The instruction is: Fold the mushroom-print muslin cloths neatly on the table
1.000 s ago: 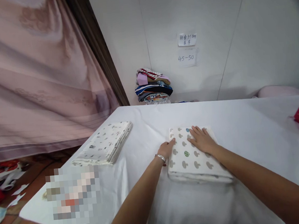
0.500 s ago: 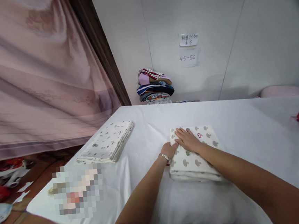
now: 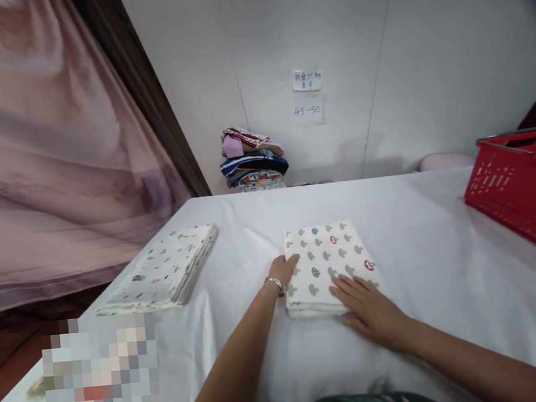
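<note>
Mushroom-print cloth (image 3: 324, 241) lies on wht tbl (image 3: 416, 232), red bskt (image 3: 524, 188) R, curtain (image 3: 52, 151) L.

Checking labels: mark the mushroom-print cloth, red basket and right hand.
Mushroom-print cloth (image 3: 326, 260), head view: middle of the top face.
Red basket (image 3: 524, 188), head view: side wall.
Right hand (image 3: 376, 316), head view: back of the hand.

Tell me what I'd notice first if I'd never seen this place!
Probably the bright red plastic basket at far right. Then the folded white mushroom-print cloth near the middle, with the left hand at its left edge, right hand touching its near right corner. A draped pink fabric curtain hangs at left.
</note>
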### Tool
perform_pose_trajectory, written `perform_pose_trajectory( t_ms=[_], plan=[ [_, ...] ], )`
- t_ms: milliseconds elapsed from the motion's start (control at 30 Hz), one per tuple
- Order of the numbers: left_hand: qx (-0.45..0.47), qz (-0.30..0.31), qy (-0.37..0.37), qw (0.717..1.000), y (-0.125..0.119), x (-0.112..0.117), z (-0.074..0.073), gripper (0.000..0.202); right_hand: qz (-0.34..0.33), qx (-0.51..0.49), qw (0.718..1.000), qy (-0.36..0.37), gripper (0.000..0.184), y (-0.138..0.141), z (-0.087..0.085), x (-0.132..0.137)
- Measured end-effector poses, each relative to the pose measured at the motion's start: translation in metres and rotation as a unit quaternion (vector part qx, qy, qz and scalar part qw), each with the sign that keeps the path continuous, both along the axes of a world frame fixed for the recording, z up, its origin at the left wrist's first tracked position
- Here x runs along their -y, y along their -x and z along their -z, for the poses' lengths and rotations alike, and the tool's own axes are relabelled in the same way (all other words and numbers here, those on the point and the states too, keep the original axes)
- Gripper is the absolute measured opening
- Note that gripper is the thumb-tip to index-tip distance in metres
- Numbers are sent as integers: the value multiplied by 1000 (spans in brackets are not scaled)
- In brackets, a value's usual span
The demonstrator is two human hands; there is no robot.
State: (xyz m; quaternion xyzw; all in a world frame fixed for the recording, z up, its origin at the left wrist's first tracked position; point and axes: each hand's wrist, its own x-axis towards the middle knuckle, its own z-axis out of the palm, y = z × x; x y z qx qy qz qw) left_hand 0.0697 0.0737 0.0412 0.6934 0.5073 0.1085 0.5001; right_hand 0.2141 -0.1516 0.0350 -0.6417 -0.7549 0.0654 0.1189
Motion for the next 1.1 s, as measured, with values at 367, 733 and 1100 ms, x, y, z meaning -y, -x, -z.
perform_pose_trajectory(
  t_ms=[367, 733, 1100],
  plan=[
    [14, -18, 79, 997, 12, 12, -24, 56, 17, 85, 989, -121, 62, -17, 25, 22],
    [21, 98, 97, 990, 27, 102, -4, 26, 201, -10, 974, -105, 45, -104, 13, 54],
    [105, 339, -460, 814, 13, 148, -16, 28, 456, -294, 831, -125, 46, -118, 2, 41]
  ],
)
